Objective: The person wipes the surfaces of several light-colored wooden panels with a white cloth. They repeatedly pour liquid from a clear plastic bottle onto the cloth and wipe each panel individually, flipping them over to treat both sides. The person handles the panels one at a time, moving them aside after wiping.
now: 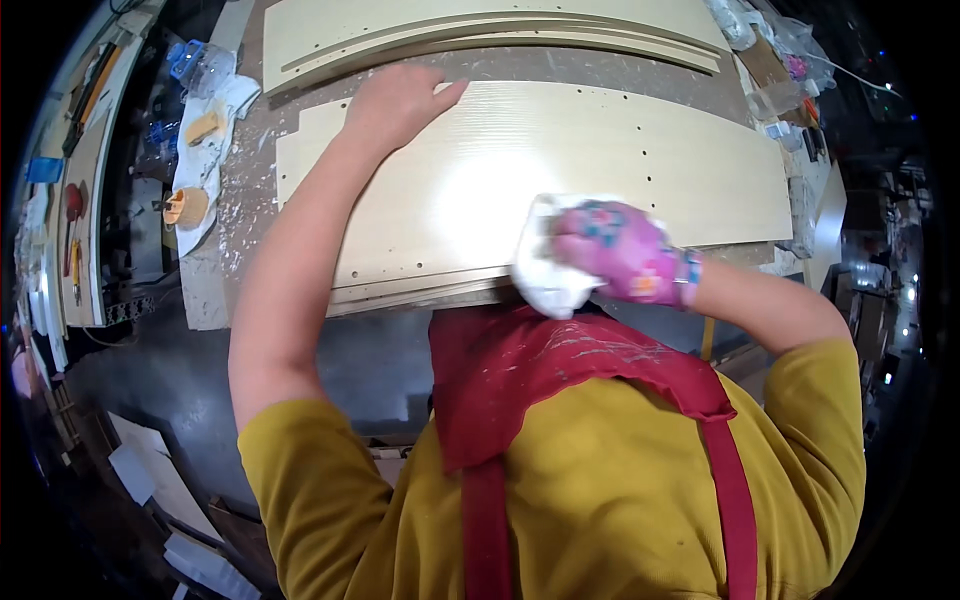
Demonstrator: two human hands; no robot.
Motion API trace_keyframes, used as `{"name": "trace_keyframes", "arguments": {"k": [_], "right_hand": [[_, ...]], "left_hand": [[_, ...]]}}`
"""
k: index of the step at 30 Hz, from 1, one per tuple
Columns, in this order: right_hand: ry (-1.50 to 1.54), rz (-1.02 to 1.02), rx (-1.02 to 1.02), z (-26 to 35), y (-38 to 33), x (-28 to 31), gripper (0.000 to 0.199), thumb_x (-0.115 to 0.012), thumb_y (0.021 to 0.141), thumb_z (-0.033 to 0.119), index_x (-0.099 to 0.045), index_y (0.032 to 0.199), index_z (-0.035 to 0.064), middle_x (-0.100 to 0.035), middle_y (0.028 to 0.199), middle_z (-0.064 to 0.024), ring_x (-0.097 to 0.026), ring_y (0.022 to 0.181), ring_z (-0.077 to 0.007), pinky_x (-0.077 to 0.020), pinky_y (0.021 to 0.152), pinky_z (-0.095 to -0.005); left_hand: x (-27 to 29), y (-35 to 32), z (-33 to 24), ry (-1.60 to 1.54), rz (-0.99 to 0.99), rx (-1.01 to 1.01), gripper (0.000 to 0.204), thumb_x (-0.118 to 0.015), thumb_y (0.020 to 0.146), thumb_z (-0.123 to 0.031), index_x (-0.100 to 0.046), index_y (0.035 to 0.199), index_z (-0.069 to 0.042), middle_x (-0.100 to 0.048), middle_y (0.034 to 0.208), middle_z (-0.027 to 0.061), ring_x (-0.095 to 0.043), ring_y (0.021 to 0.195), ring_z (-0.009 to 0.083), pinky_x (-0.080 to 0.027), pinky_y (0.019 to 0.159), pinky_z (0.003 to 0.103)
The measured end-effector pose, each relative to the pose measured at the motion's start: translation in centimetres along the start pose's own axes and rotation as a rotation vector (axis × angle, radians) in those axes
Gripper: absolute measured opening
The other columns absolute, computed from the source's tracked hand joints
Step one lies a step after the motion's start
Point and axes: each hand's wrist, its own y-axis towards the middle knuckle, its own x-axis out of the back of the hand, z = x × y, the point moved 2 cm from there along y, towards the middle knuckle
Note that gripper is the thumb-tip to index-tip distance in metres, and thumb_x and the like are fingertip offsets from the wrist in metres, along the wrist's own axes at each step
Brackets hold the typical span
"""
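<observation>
A pale cream wooden panel [480, 150] with small dark holes lies across the table, its near edge stacked on other boards. At its far left edge rests my bare left hand [395, 105], thumb stretched to the right and fingers curled over the edge, their tips hidden. My right hand [615, 250] wears a pink floral glove, slightly blurred, and is closed on a white cloth [550, 265]. This cloth is bunched against the panel's near edge, right of the middle, and partly hangs toward my red apron [560, 360].
More cream boards [500, 35] are stacked at the table's far side. On the paint-spattered table [250, 150], a white rag [222, 120], a clear bottle [200, 65] and a round orange-tan object [186, 206] lie at left. Plastic wrapping [790, 60] sits at far right.
</observation>
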Motion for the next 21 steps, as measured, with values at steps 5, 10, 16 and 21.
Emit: {"name": "trace_keyframes", "arguments": {"k": [5, 10, 16, 21], "right_hand": [[-0.023, 0.081, 0.098, 4.7, 10.4, -1.5, 0.03, -0.058, 0.076, 0.015, -0.057, 0.105, 0.0124, -0.056, 0.095, -0.0079, -0.061, 0.086, -0.0265, -0.051, 0.068, -0.0395], [0.036, 0.015, -0.059, -1.1, -3.9, 1.2, 0.036, -0.065, 0.071, 0.015, -0.06, 0.107, 0.0132, -0.06, 0.111, -0.009, -0.061, 0.099, -0.0297, -0.0519, 0.079, -0.0389], [0.061, -0.013, -0.225, -1.3, -5.3, 1.6, 0.045, -0.068, 0.067, 0.013, -0.061, 0.111, 0.0138, -0.061, 0.105, -0.0113, -0.061, 0.099, -0.0299, -0.0519, 0.079, -0.0401], [0.006, -0.084, -0.027, 3.8, 6.8, -1.7, 0.02, -0.055, 0.078, 0.017, -0.055, 0.098, 0.0129, -0.057, 0.095, -0.0067, -0.061, 0.084, -0.0265, -0.0517, 0.07, -0.0384]], "left_hand": [[0.3, -0.2, 0.7, -0.004, 0.008, 0.015, 0.052, -0.047, 0.091, -0.049, -0.064, 0.081, -0.001, -0.063, 0.083, 0.0207, -0.059, 0.083, 0.0392, -0.046, 0.074, 0.047], [0.7, 0.0, -0.3, -0.011, 0.061, 0.013, 0.053, -0.045, 0.09, -0.051, -0.066, 0.087, -0.002, -0.065, 0.092, 0.0192, -0.06, 0.091, 0.0374, -0.048, 0.079, 0.046], [0.5, 0.2, -0.7, -0.024, 0.057, 0.046, 0.051, -0.046, 0.09, -0.049, -0.065, 0.089, -0.002, -0.064, 0.092, 0.0199, -0.058, 0.092, 0.0381, -0.047, 0.078, 0.046], [0.8, 0.0, -0.2, 0.027, 0.065, 0.051, 0.05, -0.046, 0.09, -0.049, -0.064, 0.087, -0.002, -0.063, 0.09, 0.0212, -0.057, 0.089, 0.0394, -0.045, 0.075, 0.047]]}}
